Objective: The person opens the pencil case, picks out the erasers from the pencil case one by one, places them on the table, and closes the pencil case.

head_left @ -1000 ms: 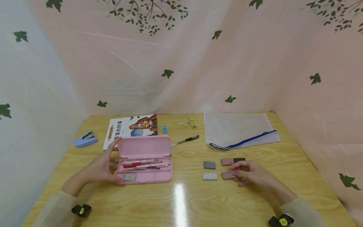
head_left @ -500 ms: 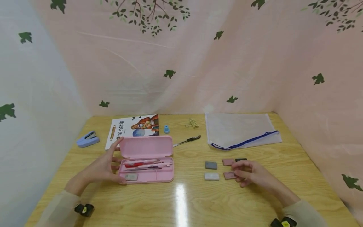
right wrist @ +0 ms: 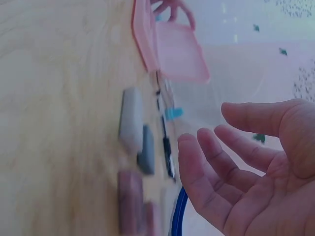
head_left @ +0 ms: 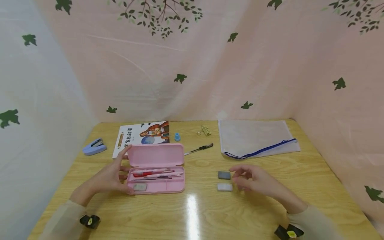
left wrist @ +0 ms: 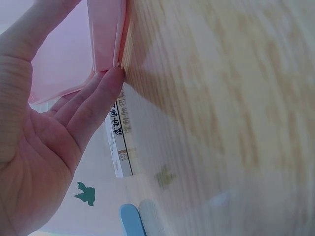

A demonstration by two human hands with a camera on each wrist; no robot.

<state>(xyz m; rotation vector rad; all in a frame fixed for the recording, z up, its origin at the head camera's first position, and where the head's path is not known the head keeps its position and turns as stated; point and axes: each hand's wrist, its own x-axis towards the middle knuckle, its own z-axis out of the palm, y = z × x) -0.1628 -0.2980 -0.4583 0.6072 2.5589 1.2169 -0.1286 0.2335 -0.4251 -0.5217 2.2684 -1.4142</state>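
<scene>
My left hand [head_left: 111, 178] grips the left end of an opened pink pencil case [head_left: 156, 155], thumb at its front corner and index finger at the raised lid. Several pens [head_left: 154, 173], one of them red, and a greyish eraser [head_left: 140, 187] lie inside. To the right, my right hand [head_left: 255, 180] is over a group of erasers, its fingers loosely bent and holding nothing. A grey eraser [head_left: 224, 175] and a white eraser [head_left: 224, 187] lie just left of its fingertips. Two pinkish erasers, one nearer [right wrist: 129, 201], show in the right wrist view; the hand mostly hides them in the head view.
Behind the case lies a book [head_left: 141, 133], with a blue stapler [head_left: 94, 147] to its left. A black-capped pen [head_left: 204, 147], a small blue object [head_left: 177, 137] and a yellow binder clip [head_left: 205, 130] sit mid-table. A blue-zipped pouch [head_left: 255, 133] lies back right.
My right hand has left the nearer pink eraser and shifted left, toward the grey and white ones, now covering the pink and black erasers. My left hand stays on the pencil case.
</scene>
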